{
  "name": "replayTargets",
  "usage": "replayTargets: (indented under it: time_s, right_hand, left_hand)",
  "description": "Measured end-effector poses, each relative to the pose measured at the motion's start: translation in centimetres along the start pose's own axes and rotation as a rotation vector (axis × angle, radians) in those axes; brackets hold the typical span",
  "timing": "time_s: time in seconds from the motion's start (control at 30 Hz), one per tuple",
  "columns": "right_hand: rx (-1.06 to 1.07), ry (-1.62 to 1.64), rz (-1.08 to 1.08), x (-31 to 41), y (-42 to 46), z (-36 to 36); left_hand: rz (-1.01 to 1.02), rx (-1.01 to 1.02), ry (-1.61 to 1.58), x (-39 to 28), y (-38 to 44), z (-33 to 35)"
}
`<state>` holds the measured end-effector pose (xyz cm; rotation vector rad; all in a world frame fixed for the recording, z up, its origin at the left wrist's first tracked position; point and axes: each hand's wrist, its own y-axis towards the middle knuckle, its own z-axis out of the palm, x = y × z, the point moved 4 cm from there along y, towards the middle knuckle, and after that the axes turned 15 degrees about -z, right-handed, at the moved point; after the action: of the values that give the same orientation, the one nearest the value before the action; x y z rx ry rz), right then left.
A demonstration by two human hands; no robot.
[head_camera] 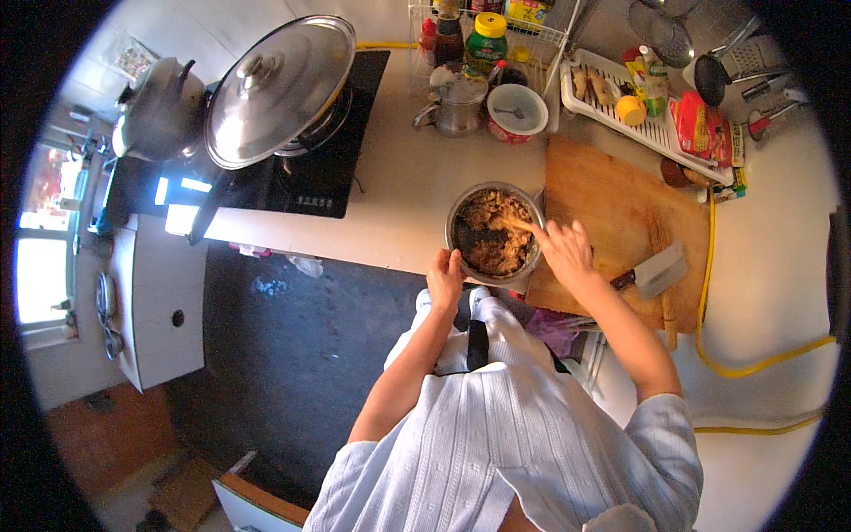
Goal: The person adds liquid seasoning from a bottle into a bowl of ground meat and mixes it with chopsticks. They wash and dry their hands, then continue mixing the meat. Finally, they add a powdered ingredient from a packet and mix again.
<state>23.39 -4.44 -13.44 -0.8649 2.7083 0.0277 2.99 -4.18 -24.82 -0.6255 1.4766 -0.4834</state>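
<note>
A round metal bowl (451, 223) stands at the front of the counter, beside the wooden cutting board. Inside it lies a brown, minced-looking mixture (492, 256), with a darker patch at the left. My left hand (445, 278) grips the bowl's near left rim, thumb and fingers pinched over it. In my right hand (566, 249) is a light-coloured utensil (515, 223), perhaps wooden chopsticks, whose far end sits in the mixture. Right of that hand, a cleaver (658, 271) with a dark handle rests on the cutting board (592, 193), lying across a wooden rolling pin (665, 302).
Behind the bowl stand a metal pitcher (459, 113) and a white-rimmed tub (517, 110) holding a spoon. A large lidded pan (279, 93) occupies the black cooktop (319, 189) at left. A white drying rack (578, 100) with ginger and packets is at back right. A yellow hose (708, 266) runs along the board.
</note>
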Motion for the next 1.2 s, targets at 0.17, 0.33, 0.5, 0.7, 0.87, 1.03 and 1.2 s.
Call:
replayTargets:
  time_s: [0.17, 0.33, 0.5, 0.7, 0.87, 1.03, 1.2]
  right_hand:
    - [-0.092, 0.05, -0.177, 4.9, -2.2, -2.4]
    - [-0.149, -0.058, -0.132, 2.4, 3.6, -2.2]
    - [-0.103, 0.038, 0.039, -0.2, 2.3, -0.9]
    - [-0.065, 0.091, 0.022, 0.4, 3.4, -3.1]
    - [0.051, -0.025, -0.173, 4.6, 4.9, -6.7]
    - [0.006, -0.058, -0.155, 6.4, 1.1, -6.8]
    - [0.051, -0.149, -0.13, 6.2, 3.5, -7.8]
  left_hand:
    - [0.013, -0.009, 0.0, 1.3, 0.9, 0.0]
    - [-0.03, 0.119, 0.031, 0.7, 0.9, -0.2]
    - [-0.081, 0.165, -0.016, 0.9, 0.8, -0.4]
    - [-0.072, 0.248, -0.084, -0.3, -0.8, -0.3]
    - [-0.078, 0.237, -0.088, -0.4, -0.8, -0.6]
    - [-0.051, 0.214, -0.074, 0.2, -0.4, -0.6]
    - [-0.071, 0.191, -0.078, 0.4, -0.2, -0.5]
